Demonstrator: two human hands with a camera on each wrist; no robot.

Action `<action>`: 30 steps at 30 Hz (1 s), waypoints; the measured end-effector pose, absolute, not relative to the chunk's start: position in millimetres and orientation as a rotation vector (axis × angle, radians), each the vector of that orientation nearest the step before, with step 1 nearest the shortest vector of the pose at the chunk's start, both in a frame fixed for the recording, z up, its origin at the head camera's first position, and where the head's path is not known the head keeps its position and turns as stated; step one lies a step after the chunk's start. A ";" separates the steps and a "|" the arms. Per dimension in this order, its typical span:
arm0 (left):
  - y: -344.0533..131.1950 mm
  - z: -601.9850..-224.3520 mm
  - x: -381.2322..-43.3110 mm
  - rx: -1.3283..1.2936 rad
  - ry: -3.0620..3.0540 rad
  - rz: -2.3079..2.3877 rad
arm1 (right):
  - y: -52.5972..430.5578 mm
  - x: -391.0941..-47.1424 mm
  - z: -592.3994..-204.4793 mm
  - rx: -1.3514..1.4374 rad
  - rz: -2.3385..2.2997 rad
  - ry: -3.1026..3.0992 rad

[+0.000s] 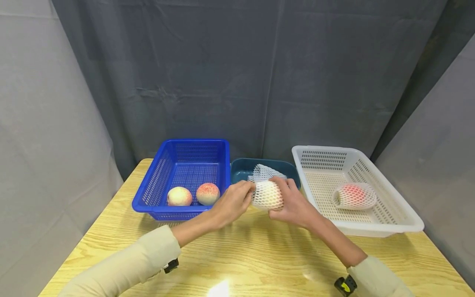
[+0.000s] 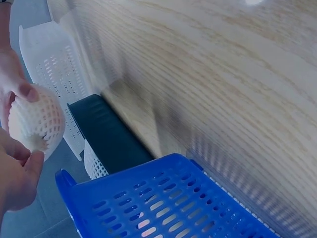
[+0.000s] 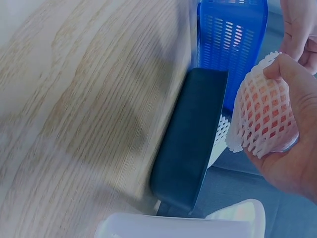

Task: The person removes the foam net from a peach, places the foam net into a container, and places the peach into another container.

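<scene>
A peach (image 3: 270, 111) sits inside a white foam net sleeve (image 1: 268, 195), held up over the table in front of the dark teal bin. My right hand (image 1: 293, 204) grips the sleeved peach from the right, its thumb lying over the mesh in the right wrist view. From the other side, my left hand (image 1: 233, 203) pinches the sleeve's end between thumb and fingers, which shows in the left wrist view. Flat spare foam nets (image 1: 265, 173) lie in the teal bin (image 1: 237, 164) just behind the hands.
On the left stands a blue basket (image 1: 170, 208) with two bare peaches, one pale (image 1: 179, 196) and one redder (image 1: 208, 194). At right, a white basket (image 1: 371, 226) contains a netted peach (image 1: 354, 196). All three containers stand on a wooden table (image 1: 237, 255) before a grey curtain.
</scene>
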State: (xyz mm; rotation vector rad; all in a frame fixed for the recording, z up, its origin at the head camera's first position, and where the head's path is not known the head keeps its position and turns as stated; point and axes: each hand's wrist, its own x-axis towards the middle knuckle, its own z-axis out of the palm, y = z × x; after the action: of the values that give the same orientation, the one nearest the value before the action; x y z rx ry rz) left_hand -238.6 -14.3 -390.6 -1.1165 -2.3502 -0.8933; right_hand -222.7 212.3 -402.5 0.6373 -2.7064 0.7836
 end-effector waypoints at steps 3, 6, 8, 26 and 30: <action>-14.2 -392.1 -239.7 -1.136 -2.365 -0.951 | 210.3 -222.1 -401.1 0.652 0.800 -2.698; -14.1 -394.7 -239.3 -1.168 -2.384 -0.980 | 209.3 -220.8 -400.5 0.664 0.801 -2.697; -14.0 -397.2 -238.7 -1.184 -2.413 -0.973 | 208.5 -220.0 -400.0 0.672 0.792 -2.702; -11.9 -396.1 -248.4 -1.266 -2.505 -1.232 | 204.5 -216.2 -393.9 0.800 0.730 -2.627; -15.5 -392.7 -251.2 -1.237 -2.518 -1.294 | 204.6 -216.9 -391.4 0.853 0.736 -2.623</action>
State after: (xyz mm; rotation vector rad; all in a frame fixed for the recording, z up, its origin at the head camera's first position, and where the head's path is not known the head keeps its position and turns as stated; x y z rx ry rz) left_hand -251.2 -15.5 -392.7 -1.2374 -2.5182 -1.2936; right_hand -216.9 204.6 -391.4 0.8533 -2.6227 0.7359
